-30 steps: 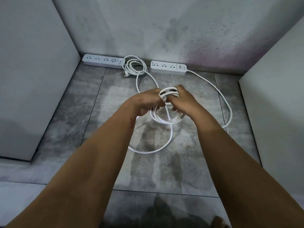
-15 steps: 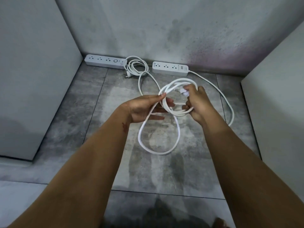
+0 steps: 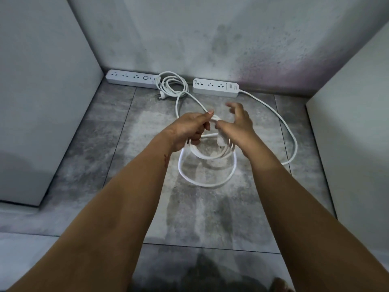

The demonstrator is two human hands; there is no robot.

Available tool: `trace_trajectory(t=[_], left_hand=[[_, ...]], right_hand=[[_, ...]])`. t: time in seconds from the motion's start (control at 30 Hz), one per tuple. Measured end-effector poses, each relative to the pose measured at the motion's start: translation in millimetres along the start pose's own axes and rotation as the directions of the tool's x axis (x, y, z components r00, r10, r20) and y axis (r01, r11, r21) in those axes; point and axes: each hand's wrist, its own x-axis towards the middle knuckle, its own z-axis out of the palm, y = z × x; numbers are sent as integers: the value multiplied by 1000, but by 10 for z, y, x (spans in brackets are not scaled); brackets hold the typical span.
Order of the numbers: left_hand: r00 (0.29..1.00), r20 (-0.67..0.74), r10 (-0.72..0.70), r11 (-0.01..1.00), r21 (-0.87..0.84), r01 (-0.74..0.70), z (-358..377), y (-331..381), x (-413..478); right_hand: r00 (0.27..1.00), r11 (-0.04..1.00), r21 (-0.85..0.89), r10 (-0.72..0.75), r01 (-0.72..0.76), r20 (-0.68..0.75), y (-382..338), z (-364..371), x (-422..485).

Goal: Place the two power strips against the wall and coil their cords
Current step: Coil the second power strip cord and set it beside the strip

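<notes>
Two-handed coiling: the left hand (image 3: 189, 128) grips the cord coil (image 3: 210, 157); the right hand (image 3: 241, 121), fingers spread, hovers beside it. The left strip (image 3: 132, 79) and right strip (image 3: 215, 86) lie against the stained wall (image 3: 189, 39) on the grey-tiled floor (image 3: 126, 165)

Your left power strip (image 3: 132, 79) and right power strip (image 3: 215, 86) both have white plastic shells, smooth with a soft satin sheen. The cord (image 3: 207, 178) that your left hand (image 3: 189, 127) grips has white, rubbery-looking sheathing, smooth and faintly glossy where light catches its loops. The coiled cord (image 3: 172, 85) by the left strip has the same skin, and its plug (image 3: 162, 97) is white plastic with dark pins. The floor (image 3: 105, 144) is grey stone-look tile, matt and mottled, with thin dark grout lines. The wall (image 3: 189, 39) looks like matt painted plaster, blotched with dark speckled stains. The side panels (image 3: 42, 81) are plain, smooth and matt grey.
</notes>
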Motion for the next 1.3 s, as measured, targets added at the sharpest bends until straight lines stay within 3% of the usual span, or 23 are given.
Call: trace_trajectory(t=[0.07,0.13,0.27,0.43,0.6,0.67,0.8,0.97,1.03,1.13,1.3], left_hand=[[999,34,-21,1000,19,20,2,-1,-21],[998,59,-32,999,-2,32,-3,2,-22],[993,95,-73,988,-130,85,-54,54,2],[968,151,-202,977,-29,209,-124,-8,-51],[978,5,-207,930,-308,199,75,27,14],[976,-78,-205,943,-281,176,119,64,43],[980,-149,-133,990,-59,126,142,121,51],[976,-195,-99,985,-157,69,124,199,67],[967,-244,-77,984,-178,34,147,209,75],[959,-284,-9,999,-47,-5,220,163,59],[990,-121,-75,985,-163,55,204,-62,66]], right_hand=[[986,1000,4,-29,29,164,-85,-18,-23],[976,1000,13,-9,7,218,-135,-15,-56],[983,995,50,80,-89,166,-78,-13,-70],[977,943,258,214,-211,19,13,-83,-6],[944,818,485,324,-309,55,-11,-22,-37],[942,826,457,321,-329,99,-47,-26,-71],[974,951,232,173,-203,143,-129,-104,-71],[983,962,213,156,-173,93,-154,-144,-42],[978,920,336,208,-201,15,-156,-145,-33],[943,760,591,334,-270,2,-164,-159,-12],[918,540,801,395,-258,29,-256,-189,-26]])
